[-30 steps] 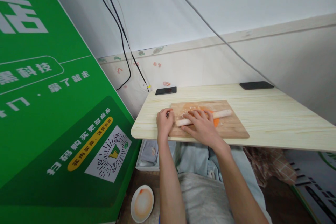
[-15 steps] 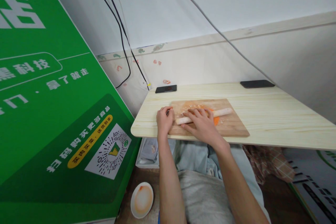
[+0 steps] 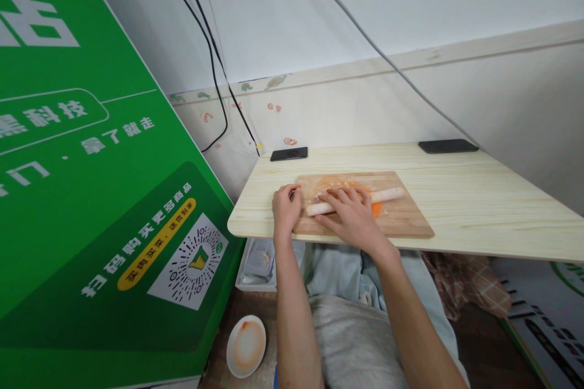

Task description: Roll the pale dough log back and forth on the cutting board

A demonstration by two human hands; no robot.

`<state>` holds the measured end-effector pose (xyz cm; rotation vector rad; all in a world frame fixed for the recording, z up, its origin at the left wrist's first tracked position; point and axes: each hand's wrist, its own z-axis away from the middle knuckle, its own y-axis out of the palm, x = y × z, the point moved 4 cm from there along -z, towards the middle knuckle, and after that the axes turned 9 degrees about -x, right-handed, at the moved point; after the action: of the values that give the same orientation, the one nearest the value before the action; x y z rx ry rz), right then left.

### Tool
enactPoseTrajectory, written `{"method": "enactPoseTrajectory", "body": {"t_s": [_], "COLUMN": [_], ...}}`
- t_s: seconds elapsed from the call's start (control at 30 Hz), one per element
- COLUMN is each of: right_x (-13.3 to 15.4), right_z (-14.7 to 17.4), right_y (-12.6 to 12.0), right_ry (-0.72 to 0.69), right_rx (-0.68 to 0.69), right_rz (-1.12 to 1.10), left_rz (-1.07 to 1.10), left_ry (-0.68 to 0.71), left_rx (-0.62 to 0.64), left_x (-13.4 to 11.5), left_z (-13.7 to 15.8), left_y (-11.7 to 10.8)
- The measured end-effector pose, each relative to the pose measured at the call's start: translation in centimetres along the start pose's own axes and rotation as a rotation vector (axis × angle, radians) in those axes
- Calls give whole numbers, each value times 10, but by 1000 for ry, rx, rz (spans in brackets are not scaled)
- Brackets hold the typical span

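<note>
One pale rod (image 3: 387,196) across one cutting board (image 3: 404,225).
Right hand (image 3: 353,216): fingers spread over the rod. Left hand (image 3: 286,209): fingers curled, hold unclear. Two black slabs (image 3: 289,154) (image 3: 448,146) behind.

A black phone (image 3: 289,154) and a flat dark object (image 3: 448,146) lie along the back of the pale table (image 3: 493,206). Black cables (image 3: 212,55) hang before the wall (image 3: 356,103). Leftward stands a green panel (image 3: 45,243); lower down sits a white plate (image 3: 246,346) (stained orange, with a redder spot near its rim), near a white tray (image 3: 256,287).
</note>
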<state>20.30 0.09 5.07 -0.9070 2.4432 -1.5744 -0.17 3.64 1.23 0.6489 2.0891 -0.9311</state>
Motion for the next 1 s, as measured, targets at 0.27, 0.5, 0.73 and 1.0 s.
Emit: {"method": "enactPoseTrajectory", "body": {"t_s": [0.27, 0.5, 0.73, 1.0], "right_x": [3, 3, 1, 3], "right_z": [2, 2, 0, -1], "right_y": [-7, -6, 0, -3], "right_ry": [17, 12, -4, 2], "right_rx": [61, 46, -25, -23], "right_rz": [-20, -21, -21, -11], "left_rz": [-3, 4, -3, -18], "left_ry": [8, 5, 6, -7], "left_rx": [1, -1, 2, 11], "left_x": [0, -1, -2, -4], "left_z": [-1, 0, 0, 0], "left_y": [0, 0, -1, -2]}}
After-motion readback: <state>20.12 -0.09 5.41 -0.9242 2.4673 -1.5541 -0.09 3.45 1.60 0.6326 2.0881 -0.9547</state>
